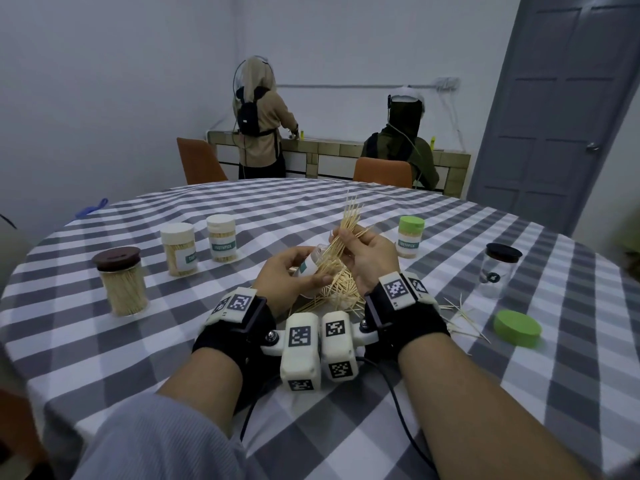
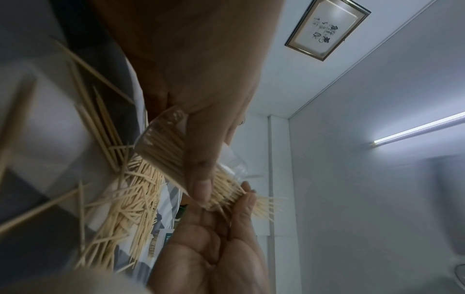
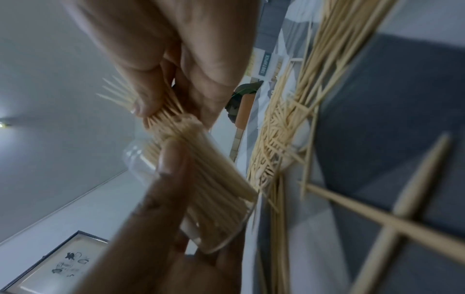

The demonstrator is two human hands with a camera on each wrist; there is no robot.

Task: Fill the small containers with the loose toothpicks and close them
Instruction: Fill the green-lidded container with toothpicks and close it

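A tilted clear container [image 1: 310, 263] is gripped above the tabletop [image 1: 398, 403] by the curled fingers of the left hand [image 1: 284, 275]. A toothpick bundle [image 1: 341, 233] is pinched by the right hand [image 1: 369, 254] and pushed into its mouth. Five more containers are counted standing, four filled, and one loose green lid [image 1: 517, 328].

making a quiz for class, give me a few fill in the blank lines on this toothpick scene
The left hand holds a clear ____.
The right hand pinches a bundle of ____.
The loose lid lying on the tablecloth is ____.
Missing words: container; toothpicks; green
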